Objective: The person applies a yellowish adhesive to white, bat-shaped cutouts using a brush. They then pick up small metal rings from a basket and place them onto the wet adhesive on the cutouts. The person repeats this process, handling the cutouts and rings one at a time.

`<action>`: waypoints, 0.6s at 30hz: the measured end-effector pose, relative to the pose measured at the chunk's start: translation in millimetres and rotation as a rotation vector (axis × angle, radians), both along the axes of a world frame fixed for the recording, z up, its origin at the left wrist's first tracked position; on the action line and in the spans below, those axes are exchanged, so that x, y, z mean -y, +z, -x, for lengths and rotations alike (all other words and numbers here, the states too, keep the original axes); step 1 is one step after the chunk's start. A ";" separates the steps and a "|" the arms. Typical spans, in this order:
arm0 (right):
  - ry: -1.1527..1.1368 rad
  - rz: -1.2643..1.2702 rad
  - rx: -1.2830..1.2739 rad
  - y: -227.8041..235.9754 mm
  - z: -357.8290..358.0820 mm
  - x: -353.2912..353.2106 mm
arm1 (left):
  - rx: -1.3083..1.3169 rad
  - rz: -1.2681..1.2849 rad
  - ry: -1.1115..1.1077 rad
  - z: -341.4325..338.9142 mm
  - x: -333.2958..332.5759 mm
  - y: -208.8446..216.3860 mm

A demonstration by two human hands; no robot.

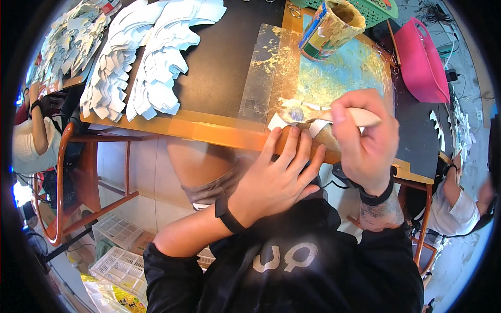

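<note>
My right hand (pixel 368 136) grips a flat brush (pixel 314 115) with a pale wooden handle. Its bristles lie over a white paper piece (pixel 276 123) at the table's near edge. Spread fingers of my left hand (pixel 276 182) rest on that edge, their tips at the paper just below the brush; this hand holds nothing. The paper is partly hidden by the brush and hands. Beneath and behind it lies a work surface (pixel 344 78) smeared with yellowish, dried residue. A crusted tin can (pixel 323 34) stands on it, beyond my right hand.
Two long fanned stacks of white cut paper (pixel 164 62) lie on the dark table (pixel 219 62) at left. A pink basket (pixel 422 62) and green basket (pixel 373 13) stand at the far right. Other people sit at both sides. A wooden chair (pixel 96 172) and white crates (pixel 117 229) are at lower left.
</note>
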State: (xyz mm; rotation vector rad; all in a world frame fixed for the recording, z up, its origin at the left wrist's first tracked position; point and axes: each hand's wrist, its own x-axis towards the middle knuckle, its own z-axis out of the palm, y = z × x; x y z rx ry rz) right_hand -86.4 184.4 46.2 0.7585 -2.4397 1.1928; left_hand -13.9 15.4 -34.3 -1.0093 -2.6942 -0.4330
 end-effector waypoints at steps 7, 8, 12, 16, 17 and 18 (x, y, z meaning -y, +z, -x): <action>-0.173 0.034 0.024 6.7 1.6 -15.6 | -0.055 0.097 0.014 -1.8 -1.8 -8.3; -0.167 0.104 0.044 8.1 -1.9 -14.0 | -0.052 0.093 0.017 -2.0 -2.3 -9.5; 0.022 -0.091 0.019 2.6 9.5 -1.4 | -0.073 0.129 0.006 -1.1 -2.0 -11.6; -0.144 0.005 0.057 7.9 10.0 -15.7 | -0.081 0.142 0.014 -1.0 -2.0 -14.2; -0.162 0.053 0.074 9.8 7.7 -15.8 | -0.083 0.143 0.016 -1.2 -2.2 -14.9; -0.119 0.051 0.048 6.9 7.9 -12.3 | -0.091 0.144 0.019 -0.6 -2.9 -15.6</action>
